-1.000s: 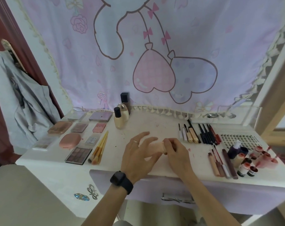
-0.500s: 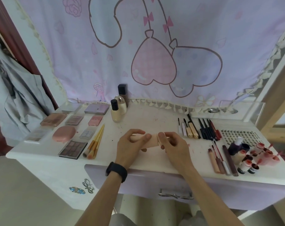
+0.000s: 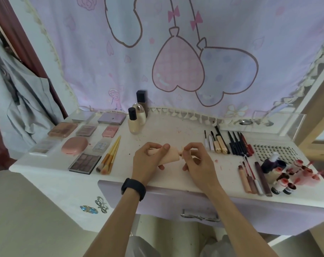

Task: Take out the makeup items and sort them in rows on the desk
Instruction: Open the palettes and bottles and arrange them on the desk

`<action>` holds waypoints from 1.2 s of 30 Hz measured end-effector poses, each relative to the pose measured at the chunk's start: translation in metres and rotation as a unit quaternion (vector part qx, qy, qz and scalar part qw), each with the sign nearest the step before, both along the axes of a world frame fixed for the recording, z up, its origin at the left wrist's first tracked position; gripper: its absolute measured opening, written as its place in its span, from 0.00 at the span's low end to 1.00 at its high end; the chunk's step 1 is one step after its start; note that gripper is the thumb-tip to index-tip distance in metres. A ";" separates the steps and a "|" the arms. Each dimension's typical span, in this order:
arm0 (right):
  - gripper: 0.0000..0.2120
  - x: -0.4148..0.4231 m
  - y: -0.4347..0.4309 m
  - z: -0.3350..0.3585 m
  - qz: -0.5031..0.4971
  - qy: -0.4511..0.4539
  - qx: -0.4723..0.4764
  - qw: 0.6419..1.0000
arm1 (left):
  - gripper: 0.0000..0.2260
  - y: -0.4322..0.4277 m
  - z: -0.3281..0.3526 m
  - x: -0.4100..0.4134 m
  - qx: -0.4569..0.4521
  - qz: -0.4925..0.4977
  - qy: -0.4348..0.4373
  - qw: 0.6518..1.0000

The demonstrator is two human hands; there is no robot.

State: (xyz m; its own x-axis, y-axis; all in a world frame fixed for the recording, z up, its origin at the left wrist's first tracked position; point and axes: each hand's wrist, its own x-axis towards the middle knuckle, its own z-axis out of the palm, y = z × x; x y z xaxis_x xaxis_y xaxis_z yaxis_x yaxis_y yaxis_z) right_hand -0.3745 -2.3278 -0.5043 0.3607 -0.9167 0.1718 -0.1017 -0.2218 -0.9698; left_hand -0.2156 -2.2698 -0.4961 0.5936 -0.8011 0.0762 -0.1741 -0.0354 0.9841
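The white desk (image 3: pixel 176 130) is standing before a pink cartoon curtain (image 3: pixel 176 52), with palettes (image 3: pixel 83 162) at its left and pencils (image 3: pixel 237 143) at its right lying in rows. Over the bare middle, the left hand (image 3: pixel 148 162) is gripping the body of a peach tube (image 3: pixel 171 154), while the right hand (image 3: pixel 198 164) is pinching its small cap end. Risk: if the cap is loosening, squeezing may be forcing product onto the desk. A slipping tube may be rolling into the brushes (image 3: pixel 109 156) nearby, disturbing that row.
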 end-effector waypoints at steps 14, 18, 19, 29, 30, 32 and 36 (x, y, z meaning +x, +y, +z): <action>0.07 -0.002 0.002 -0.001 -0.037 -0.034 0.018 0.999 | 0.10 -0.002 0.003 0.000 -0.008 -0.015 0.042 0.999; 0.06 -0.003 0.003 0.001 -0.054 -0.060 0.025 0.996 | 0.14 -0.007 0.004 0.008 0.010 -0.070 0.065 0.995; 0.06 -0.003 0.003 0.002 -0.058 -0.064 0.027 0.996 | 0.15 -0.009 0.005 0.011 0.020 -0.075 0.079 0.994; 0.07 -0.030 -0.012 -0.005 -0.085 0.045 -0.071 0.993 | 0.17 -0.083 0.033 0.018 0.076 -0.053 0.199 0.976; 0.06 -0.032 -0.014 -0.007 -0.090 0.054 -0.074 0.992 | 0.18 -0.094 0.035 0.015 0.074 -0.048 0.221 0.971; 0.06 -0.033 -0.015 -0.010 -0.089 0.054 -0.071 0.992 | 0.21 -0.114 0.032 0.010 0.075 -0.039 0.239 0.967; 0.08 -0.031 -0.016 -0.013 -0.082 0.076 -0.082 0.990 | 0.20 -0.138 0.022 -0.001 0.115 -0.022 0.167 0.979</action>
State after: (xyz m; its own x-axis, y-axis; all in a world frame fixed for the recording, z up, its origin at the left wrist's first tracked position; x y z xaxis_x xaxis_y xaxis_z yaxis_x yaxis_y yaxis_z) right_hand -0.4053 -2.3436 -0.5169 0.2430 -0.9294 0.2776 -0.2920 -0.3431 -0.8928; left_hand -0.2168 -2.4074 -0.4742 0.5185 -0.8001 -0.3016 0.1499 -0.2622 0.9533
